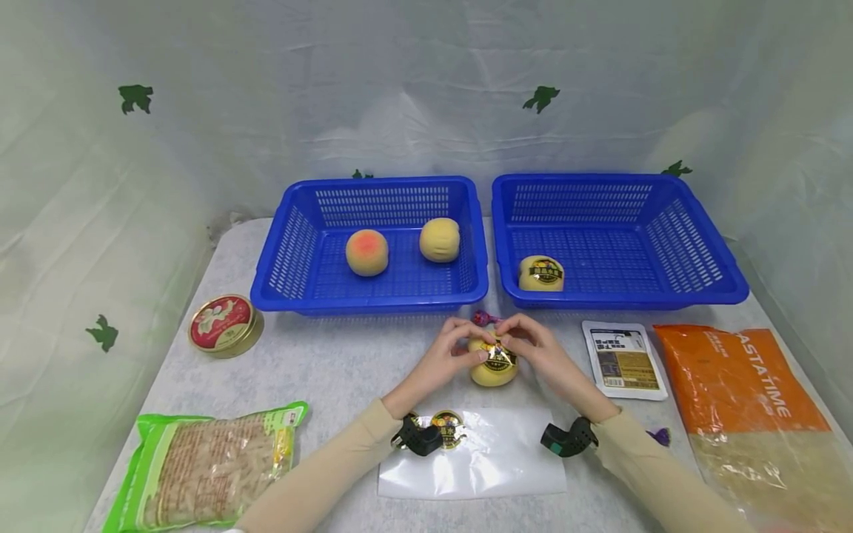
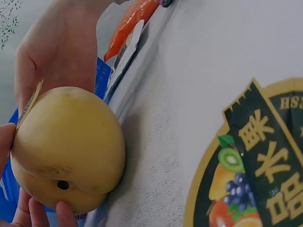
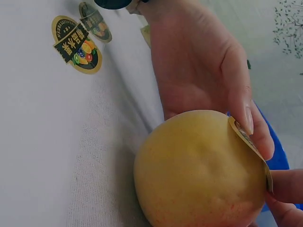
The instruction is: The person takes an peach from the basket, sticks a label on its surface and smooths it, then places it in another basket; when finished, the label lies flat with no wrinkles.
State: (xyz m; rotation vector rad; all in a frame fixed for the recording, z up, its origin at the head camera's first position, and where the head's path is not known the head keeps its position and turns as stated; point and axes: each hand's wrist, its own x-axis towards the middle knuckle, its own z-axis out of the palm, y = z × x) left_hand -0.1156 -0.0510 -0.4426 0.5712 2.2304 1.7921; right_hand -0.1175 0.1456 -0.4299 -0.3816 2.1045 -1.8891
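A yellow peach sits on the table before the baskets, with an oval black-and-gold fruit label across its upper front. My left hand grips the peach from the left, fingers round it and thumb at the label. From the other side my right hand holds it likewise, thumb and fingertips on the label. In the right wrist view an edge of the label stands slightly off the peach. Below the hands lies a glossy white backing sheet with more labels at its upper left.
The left blue basket contains two peaches; the right blue basket has one labelled peach. A round tin and green-edged bag lie left. A white pouch, orange bag and purple-wrapped pieces lie right.
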